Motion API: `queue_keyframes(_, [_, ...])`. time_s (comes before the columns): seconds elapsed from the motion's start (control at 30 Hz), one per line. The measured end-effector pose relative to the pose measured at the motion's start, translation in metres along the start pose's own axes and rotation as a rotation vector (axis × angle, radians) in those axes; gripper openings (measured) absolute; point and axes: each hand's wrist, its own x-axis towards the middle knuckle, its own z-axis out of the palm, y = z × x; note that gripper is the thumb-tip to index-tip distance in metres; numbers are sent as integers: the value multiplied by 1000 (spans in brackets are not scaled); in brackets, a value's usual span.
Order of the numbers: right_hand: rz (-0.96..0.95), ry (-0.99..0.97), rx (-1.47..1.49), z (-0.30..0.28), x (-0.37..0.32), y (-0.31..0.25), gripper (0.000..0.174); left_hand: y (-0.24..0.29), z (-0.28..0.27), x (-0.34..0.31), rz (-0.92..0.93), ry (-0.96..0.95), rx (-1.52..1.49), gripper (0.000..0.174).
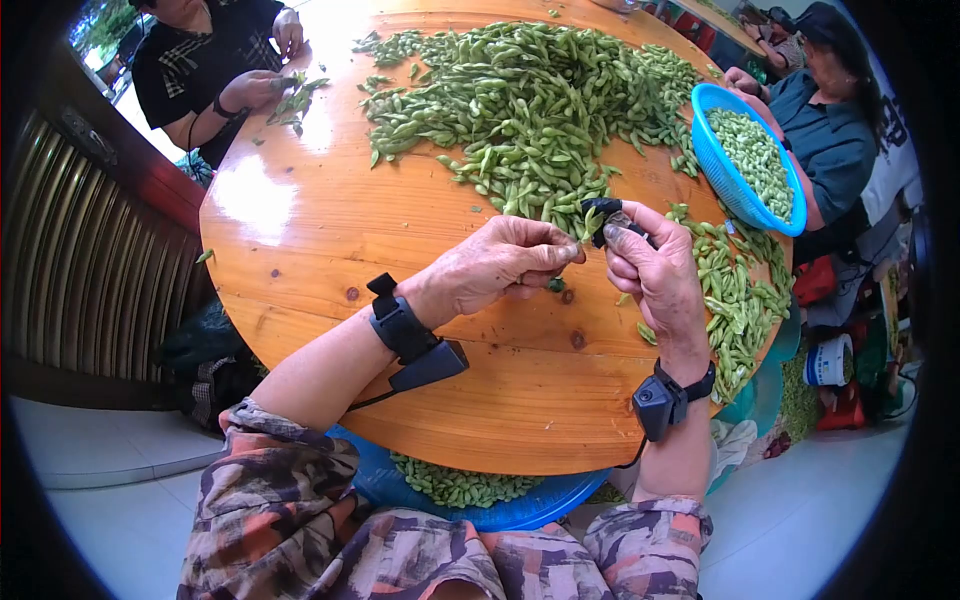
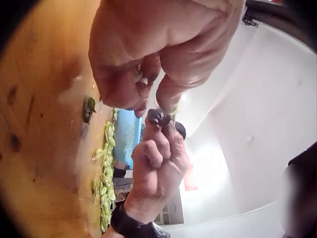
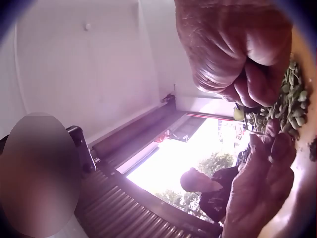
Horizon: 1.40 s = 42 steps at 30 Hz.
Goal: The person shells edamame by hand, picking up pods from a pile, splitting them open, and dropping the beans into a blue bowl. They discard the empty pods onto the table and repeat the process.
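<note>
Between my hands, in the head view, is a green soybean pod [image 1: 591, 224]. My right hand [image 1: 658, 275] pinches it between thumb and forefinger; a dark covering [image 1: 602, 207] wraps the forefinger's end. From the left, my left hand [image 1: 500, 262] has its fingers curled and its thumb and forefinger tips at the pod's lower end. The left wrist view shows the fingertips of both hands meeting, with a small pale bit [image 2: 143, 80] in the curl of my left fingers. In the right wrist view the green pod [image 3: 238, 114] shows partly under my right hand, the rest hidden.
A large heap of soybean pods [image 1: 530, 100] covers the far part of the round wooden table [image 1: 330, 230]. More pods [image 1: 735, 290] lie at right, below a blue basket [image 1: 708, 160] of shelled beans. A blue basin [image 1: 540, 505] sits under the near edge. Other people sit around.
</note>
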Motion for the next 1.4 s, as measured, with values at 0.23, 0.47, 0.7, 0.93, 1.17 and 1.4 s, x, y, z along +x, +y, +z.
queue_keyframes(0.23, [9, -9, -110, -19, -2, -10, 19, 4, 6, -1, -62, 164, 166, 19])
queue_keyframes(0.47, [124, 42, -1230, -59, -19, -37, 19, 18, -11, 4, 121, 450, 690, 32])
queue_keyframes(0.7, [-48, -97, -1154, -27, -8, -17, 18, 1, -7, 28, 353, 645, 1227, 14])
queue_keyframes(0.93, [-61, -141, -1186, -17, -3, -5, 17, 2, -6, 35, 333, 667, 1450, 16])
queue_keyframes(1.17, [-82, 83, -841, -14, 0, -2, 19, 17, -7, 23, 280, 613, 920, 19])
queue_keyframes(1.4, [38, 48, -68, 2, 2, 13, 27, 8, 10, 9, 94, 151, 65, 10])
